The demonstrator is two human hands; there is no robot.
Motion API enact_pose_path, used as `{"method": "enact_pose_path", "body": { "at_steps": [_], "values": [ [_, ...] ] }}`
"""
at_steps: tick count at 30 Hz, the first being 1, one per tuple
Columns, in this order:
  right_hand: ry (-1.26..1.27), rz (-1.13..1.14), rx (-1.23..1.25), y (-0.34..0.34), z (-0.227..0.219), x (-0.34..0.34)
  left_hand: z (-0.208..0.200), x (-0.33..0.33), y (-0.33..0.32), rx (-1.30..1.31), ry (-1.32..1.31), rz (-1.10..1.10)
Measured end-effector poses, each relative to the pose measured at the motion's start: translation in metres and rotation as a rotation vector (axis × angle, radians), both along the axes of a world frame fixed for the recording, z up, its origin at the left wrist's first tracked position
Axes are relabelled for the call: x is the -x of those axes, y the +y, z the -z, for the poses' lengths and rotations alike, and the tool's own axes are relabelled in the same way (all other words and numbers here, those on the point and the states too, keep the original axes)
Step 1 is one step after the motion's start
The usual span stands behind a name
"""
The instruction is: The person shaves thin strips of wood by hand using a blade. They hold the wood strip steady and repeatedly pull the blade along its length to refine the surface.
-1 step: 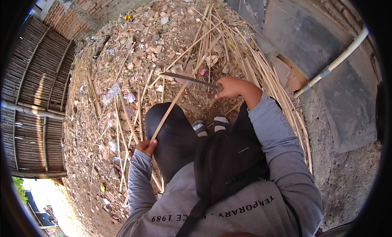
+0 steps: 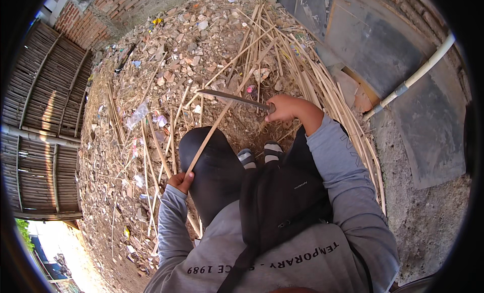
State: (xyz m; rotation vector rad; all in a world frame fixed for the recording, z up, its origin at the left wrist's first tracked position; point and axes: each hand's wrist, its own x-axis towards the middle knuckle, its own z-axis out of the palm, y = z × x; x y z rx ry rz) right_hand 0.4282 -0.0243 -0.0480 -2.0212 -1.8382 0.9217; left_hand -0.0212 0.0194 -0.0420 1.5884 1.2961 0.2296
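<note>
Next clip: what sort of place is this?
Probably a rough outdoor yard beside a building. The rubble-strewn ground is dotted with litter, a slatted panel, seemingly bamboo, stands along the left, and a brick wall shows at the upper left.

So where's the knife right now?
In the head view's upper middle, the knife is in the right hand, its blade crossing the strip held by the left hand.

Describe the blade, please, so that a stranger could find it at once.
Find the black bag in the lower middle, then the right hand above it. The blade points left from that hand; its dark colour sets it apart from the pale strips nearby.
</note>
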Motion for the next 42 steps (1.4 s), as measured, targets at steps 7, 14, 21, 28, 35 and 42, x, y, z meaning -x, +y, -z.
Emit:
{"method": "enact_pose_path", "body": {
  "at_steps": [7,14,21,28,35,42],
  "values": [
    [0.017,0.011,-0.002,-0.001,-0.009,0.002,0.006,0.002,0.001,-0.103,0.016,0.008],
    [-0.003,-0.030,-0.058,-0.003,-0.018,0.005,0.002,-0.002,-0.001,-0.074,0.024,-0.025],
    [-0.109,-0.043,-0.048,-0.007,-0.026,0.019,-0.004,-0.006,-0.009,-0.203,0.083,0.007],
    [-0.189,0.049,-0.051,-0.002,-0.025,0.004,-0.024,-0.015,-0.013,-0.211,0.132,0.019],
    [-0.114,0.074,0.023,-0.011,-0.046,-0.011,-0.013,-0.011,-0.010,-0.320,0.241,0.076],
    [-0.182,-0.021,0.031,-0.011,-0.039,0.011,-0.023,-0.012,-0.011,-0.407,0.338,0.126]
  ]
}}
